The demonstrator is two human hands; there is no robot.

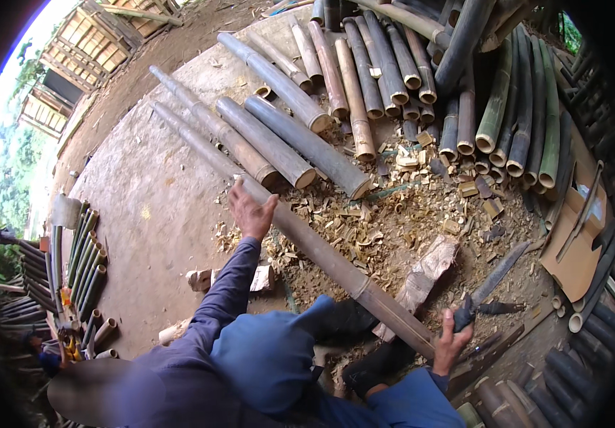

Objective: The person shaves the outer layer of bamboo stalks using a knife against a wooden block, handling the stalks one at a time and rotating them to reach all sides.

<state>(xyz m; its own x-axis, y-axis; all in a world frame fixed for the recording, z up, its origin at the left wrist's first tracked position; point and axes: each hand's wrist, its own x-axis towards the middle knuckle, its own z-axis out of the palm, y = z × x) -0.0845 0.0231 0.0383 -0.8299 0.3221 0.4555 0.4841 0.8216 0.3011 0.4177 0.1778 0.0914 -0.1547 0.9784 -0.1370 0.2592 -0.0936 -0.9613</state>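
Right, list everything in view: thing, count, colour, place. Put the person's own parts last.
long bamboo pole: one, grey-brown, slanting across the ground and over the knee
big knife: one, dark blade, lower right
cut bamboo poles: many, grey and tan, laid side by side at top centre
green bamboo poles: several, green, upper right
wood block: one, pale brown, right of the long pole
wood chips: countless, tan, strewn over the middle ground
thin bamboo bundle: one, greenish, far left
left hand: on the long pole
right hand: gripping the knife's handle
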